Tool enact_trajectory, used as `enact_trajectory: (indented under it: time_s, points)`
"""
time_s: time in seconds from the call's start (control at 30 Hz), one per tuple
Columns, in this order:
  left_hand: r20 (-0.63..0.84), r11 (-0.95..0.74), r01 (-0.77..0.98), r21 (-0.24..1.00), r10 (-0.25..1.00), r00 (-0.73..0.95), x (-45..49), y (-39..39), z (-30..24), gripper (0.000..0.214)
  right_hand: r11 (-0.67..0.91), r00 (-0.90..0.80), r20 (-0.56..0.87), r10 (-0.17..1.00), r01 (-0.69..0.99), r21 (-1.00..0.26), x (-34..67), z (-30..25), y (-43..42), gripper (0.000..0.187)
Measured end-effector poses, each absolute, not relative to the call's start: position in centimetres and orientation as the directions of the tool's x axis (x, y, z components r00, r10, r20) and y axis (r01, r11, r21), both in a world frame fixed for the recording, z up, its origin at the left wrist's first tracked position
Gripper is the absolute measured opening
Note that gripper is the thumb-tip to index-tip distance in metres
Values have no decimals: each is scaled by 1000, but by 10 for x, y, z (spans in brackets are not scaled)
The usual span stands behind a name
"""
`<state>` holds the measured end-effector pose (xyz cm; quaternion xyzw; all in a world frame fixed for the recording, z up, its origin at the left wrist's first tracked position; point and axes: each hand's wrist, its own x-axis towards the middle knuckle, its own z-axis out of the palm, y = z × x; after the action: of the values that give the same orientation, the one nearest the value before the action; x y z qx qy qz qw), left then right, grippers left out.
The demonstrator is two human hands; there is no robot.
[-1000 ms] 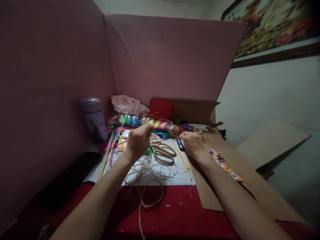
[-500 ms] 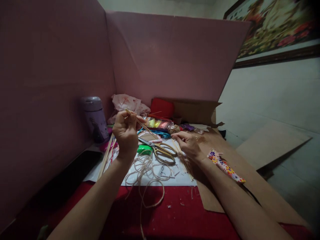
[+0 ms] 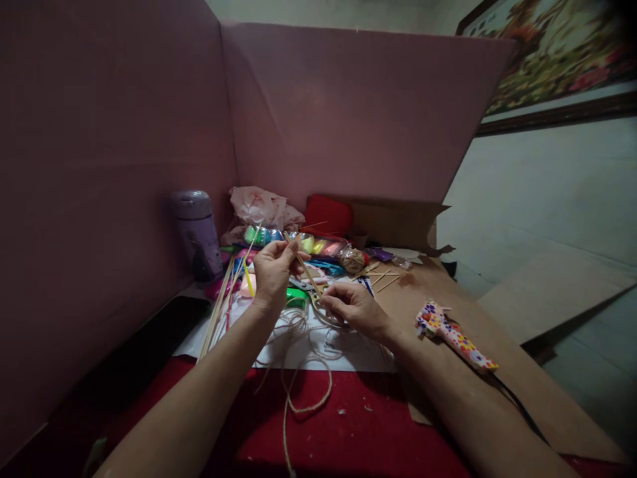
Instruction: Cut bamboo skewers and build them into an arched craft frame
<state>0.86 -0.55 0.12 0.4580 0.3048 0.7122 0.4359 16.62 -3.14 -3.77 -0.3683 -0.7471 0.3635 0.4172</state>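
Observation:
Thin bamboo sticks (image 3: 310, 275) slant between my two hands over the middle of the work area. Near their upper end, my left hand (image 3: 273, 272) pinches them between thumb and fingers. My right hand (image 3: 357, 308) is closed with its fingertips at their lower end. Beneath the right hand, gold-handled scissors (image 3: 318, 312) lie on white paper, partly covered by that hand. A green packet (image 3: 296, 297) sits beside the scissors, and loose twine (image 3: 309, 409) loops toward me. More long sticks (image 3: 217, 311) lie left of my left hand.
At the left stand a purple bottle (image 3: 196, 232) and a dark flat object (image 3: 149, 338). Behind my hands are a tray of coloured clay (image 3: 328, 248) and a twine ball (image 3: 352, 260). A flower-patterned glue gun (image 3: 455, 337) rests on cardboard (image 3: 502, 372). Pink panels (image 3: 348, 119) enclose the back and left.
My right hand has moved left and down to the sticks' lower end. My left hand has shifted right and lower with the sticks. The view has turned slightly left.

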Motion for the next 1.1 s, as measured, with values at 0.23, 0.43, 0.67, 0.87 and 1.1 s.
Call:
enact_trajectory:
  time_s: [0.23, 0.43, 0.67, 0.87, 1.1]
  points:
    - [261, -303, -331, 894, 951, -165, 10, -6, -2, 30, 319, -398, 210, 893, 231, -919, 165, -36, -35, 23]
    - [234, -292, -317, 902, 950, -208, 8, -6, 0, 25, 301, -365, 135, 921, 446, -843, 169, -28, -35, 18]
    - [258, -314, -288, 905, 942, -215, 9, -8, 2, 28, 229, -211, 91, 973, 927, -297, 202, 4, -33, 19]
    - [274, -323, -285, 903, 941, -197, 11, -9, 1, 28, 141, -165, -202, 965, 982, -127, 213, 5, -33, 18]
    - [324, -347, -276, 896, 938, -125, 13, -9, -2, 30, 269, -235, 155, 960, 926, -263, 208, -6, -26, 39]
